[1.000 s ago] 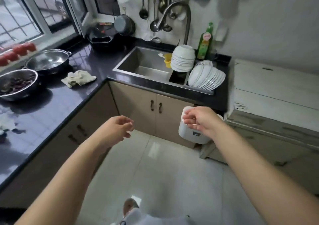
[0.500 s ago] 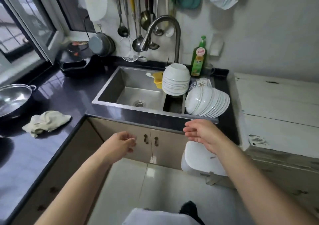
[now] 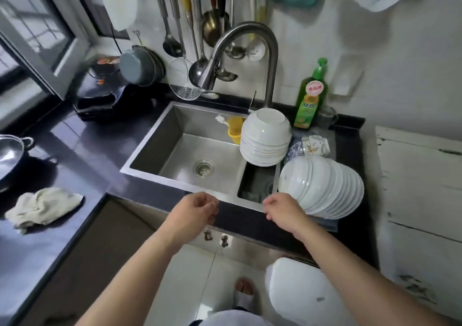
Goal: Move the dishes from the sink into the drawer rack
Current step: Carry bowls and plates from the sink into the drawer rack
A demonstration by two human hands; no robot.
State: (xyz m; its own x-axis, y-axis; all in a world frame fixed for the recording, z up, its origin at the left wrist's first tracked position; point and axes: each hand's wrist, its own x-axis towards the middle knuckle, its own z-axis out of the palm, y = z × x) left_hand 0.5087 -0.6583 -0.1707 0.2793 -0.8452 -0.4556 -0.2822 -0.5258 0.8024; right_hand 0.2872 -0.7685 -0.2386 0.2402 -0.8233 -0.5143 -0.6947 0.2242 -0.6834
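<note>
A steel sink (image 3: 160,135) is set in a dark counter. On its right side stands a stack of white bowls (image 3: 266,138), upside down. A row of white plates (image 3: 325,188) leans on its edge just right of the sink. My left hand (image 3: 193,212) hovers over the sink's front rim with loosely curled fingers, holding nothing. My right hand (image 3: 283,209) hangs beside the lowest plate, fingers relaxed, a little apart from it. The drawer rack is not in view.
A curved faucet (image 3: 250,50) arches over the basin, a yellow cup (image 3: 235,129) behind the bowls. Green soap bottle (image 3: 311,98) and patterned cups (image 3: 313,145) stand at the back right. A cloth (image 3: 42,207) lies on the left counter, a white bin (image 3: 302,293) on the floor.
I have stepped closer to the sink, so it fills more of the view. Both hands have risen to the counter's front edge, the right one near the plates.
</note>
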